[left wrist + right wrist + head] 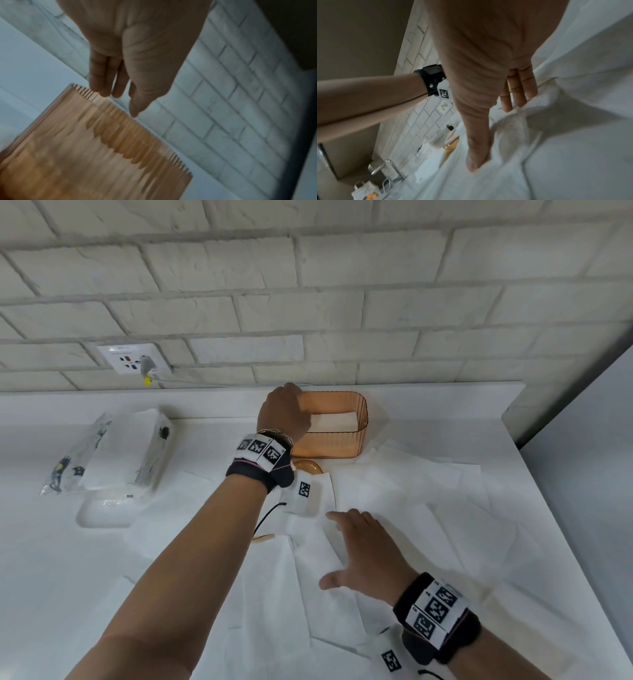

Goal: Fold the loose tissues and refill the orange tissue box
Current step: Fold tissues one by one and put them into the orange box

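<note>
Left hand point(286, 414) reaches over the ribbed orange plastic tissue box point(337, 436), fingers straight; right hand point(364, 553) lies spread on loose white tissues point(394, 491).

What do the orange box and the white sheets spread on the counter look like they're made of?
The orange box looks like translucent ribbed plastic: light passes through its walls and fine vertical ridges line them. The white sheets look like thin tissue paper, matte, creased, and bunching softly under the right hand.
</note>
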`<state>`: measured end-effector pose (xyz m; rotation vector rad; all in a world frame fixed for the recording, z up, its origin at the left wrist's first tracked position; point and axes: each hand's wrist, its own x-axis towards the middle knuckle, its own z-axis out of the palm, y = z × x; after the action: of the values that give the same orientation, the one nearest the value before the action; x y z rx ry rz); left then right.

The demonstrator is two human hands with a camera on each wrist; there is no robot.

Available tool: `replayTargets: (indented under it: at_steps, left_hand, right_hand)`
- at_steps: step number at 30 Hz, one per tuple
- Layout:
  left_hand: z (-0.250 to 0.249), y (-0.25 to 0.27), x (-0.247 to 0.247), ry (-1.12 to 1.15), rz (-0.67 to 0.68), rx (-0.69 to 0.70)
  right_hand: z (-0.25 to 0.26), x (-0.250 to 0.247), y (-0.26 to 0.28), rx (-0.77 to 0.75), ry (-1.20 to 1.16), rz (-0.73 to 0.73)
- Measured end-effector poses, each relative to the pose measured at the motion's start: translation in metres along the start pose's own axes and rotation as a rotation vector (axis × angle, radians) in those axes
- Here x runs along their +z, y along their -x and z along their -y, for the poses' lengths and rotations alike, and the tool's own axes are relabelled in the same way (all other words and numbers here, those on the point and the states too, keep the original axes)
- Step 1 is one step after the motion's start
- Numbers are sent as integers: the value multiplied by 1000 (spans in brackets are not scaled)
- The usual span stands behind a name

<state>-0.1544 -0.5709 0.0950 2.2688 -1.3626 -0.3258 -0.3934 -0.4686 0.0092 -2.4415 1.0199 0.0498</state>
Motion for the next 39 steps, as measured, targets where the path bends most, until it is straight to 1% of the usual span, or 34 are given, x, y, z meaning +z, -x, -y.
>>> replayTargets:
  at_steps: [2,3,6,8,10,12,14,16,18,21,25,26,27,29,30,33,35,36,37,39]
  left_hand:
    - [0,25,-16,149,16,77]
    - [1,40,-25,201,58,106]
    - [16,90,-45,189,233,163]
    - [37,120,-50,173,394,129]
    - [62,148,-44,143,541,94]
    - [85,172,-29,135,600,101]
    - [101,192,-12,123,573,112]
    - [109,206,3,49,490,133]
    - [115,213,11,-72,387,184]
    - [119,214,7,-182,288,195]
    - [124,215,-13,-226,275,161]
    - [126,216,-20,-176,274,146]
    - [127,217,-29,-72,277,130]
    - [131,220,-46,250,289,78]
    - [132,221,-53,433,274,28]
    - [129,227,-65,926,148,-124]
    - [121,228,-66,1170,109,-183]
    - [116,228,-66,1240,120,-201]
    - [111,228,-67,1260,140,-201]
    - [100,225,-70,1180,189,-146]
  right_hand:
    - [4,-3,-4,17,-36,34]
    - [5,-4,-5,25,-65,57]
    - [9,-5,-7,78,-207,125]
    - [10,-6,-7,91,-251,153]
    - [12,-7,-5,77,-260,128]
    - [13,-5,-3,65,-324,90]
    - [14,-4,-2,59,-407,41]
    - [15,-6,0,53,-444,6]
    - [16,-12,1,58,-465,5]
    - [13,-26,5,80,-530,-15]
    - [1,-46,9,111,-655,-99]
    - [-2,-51,11,114,-671,-120]
    - [-5,-57,13,113,-681,-146]
    - [-10,-67,15,106,-669,-217]
    - [-13,-71,16,97,-646,-252]
    - [-13,-83,15,59,-596,-305]
    - [-7,-91,12,46,-553,-270]
    - [-2,-95,11,34,-526,-224]
    - [3,-97,9,20,-501,-169]
    - [14,-99,6,-2,-470,-64]
